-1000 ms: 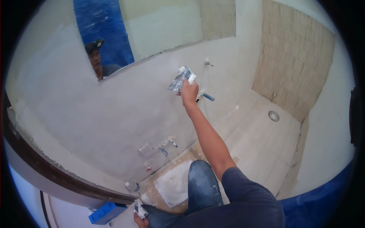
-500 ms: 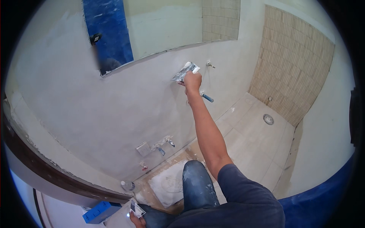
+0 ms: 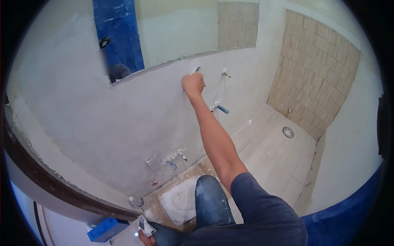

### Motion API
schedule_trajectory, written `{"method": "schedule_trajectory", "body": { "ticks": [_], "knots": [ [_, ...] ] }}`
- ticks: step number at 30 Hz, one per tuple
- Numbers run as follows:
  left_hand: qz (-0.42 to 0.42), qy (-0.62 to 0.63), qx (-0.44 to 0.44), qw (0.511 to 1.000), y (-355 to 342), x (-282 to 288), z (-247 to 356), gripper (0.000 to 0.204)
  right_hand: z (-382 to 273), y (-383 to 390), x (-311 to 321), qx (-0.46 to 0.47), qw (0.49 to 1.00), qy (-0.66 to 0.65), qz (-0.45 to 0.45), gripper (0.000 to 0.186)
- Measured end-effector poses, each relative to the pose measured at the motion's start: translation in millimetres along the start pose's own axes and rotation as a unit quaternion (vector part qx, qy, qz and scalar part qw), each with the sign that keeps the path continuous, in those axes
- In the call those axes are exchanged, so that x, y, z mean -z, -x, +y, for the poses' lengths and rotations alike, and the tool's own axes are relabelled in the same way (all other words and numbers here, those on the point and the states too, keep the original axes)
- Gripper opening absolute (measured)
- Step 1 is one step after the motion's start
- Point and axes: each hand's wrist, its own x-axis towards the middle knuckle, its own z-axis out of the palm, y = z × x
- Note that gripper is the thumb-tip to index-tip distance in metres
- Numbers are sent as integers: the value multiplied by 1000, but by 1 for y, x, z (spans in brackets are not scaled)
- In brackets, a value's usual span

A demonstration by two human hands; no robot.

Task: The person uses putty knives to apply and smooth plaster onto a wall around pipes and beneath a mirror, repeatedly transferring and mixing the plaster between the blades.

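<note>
My right hand (image 3: 193, 85) is stretched out to the grey plastered wall (image 3: 102, 119), just under the lower edge of the mirror (image 3: 172, 33). It is closed on a trowel (image 3: 196, 70), which shows only edge-on as a thin light blade against the wall. Low at the frame's bottom, my left hand (image 3: 144, 236) holds a small flat tool with a pale blade (image 3: 143, 225) near my knee. My leg in paint-flecked jeans (image 3: 211, 203) is below.
Pipe stubs with a blue-handled valve (image 3: 221, 108) stick out of the wall right of my hand. More valves (image 3: 174, 158) sit low on the wall. A plastic bottle (image 3: 136, 201), a blue box (image 3: 107, 229), a floor drain (image 3: 288, 132) and a tiled wall (image 3: 316, 74) are around.
My right hand has moved up and left along the wall toward the mirror's edge, and the trowel has turned from broadside to edge-on. The left hand stays low.
</note>
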Motion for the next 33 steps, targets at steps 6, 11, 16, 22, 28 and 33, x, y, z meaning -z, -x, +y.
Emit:
{"method": "schedule_trajectory", "body": {
  "ticks": [6, 11, 16, 22, 28, 33],
  "knots": [
    [4, 37, -4, 999, -2, 0, -4, 41, 39, 27, 7, 168, 981, -7, 101, 29],
    [-33, -6, -22, 999, 0, 3, -2, 43, 45, -5, 33, -115, 928, -351, -49, 24],
    [-16, 26, -23, 999, 2, 2, -4, 43, 32, -31, 44, -182, 899, -389, -82, 26],
    [6, 59, -20, 998, 2, 3, -8, 42, 22, -48, 46, -228, 866, -430, -112, 27],
    [4, 67, -18, 998, 6, 2, -6, 40, -2, -57, 29, -232, 892, -381, -77, 30],
    [10, 50, -12, 999, 9, 1, -5, 41, -2, -56, 33, -205, 898, -370, -120, 33]
  ]
}}
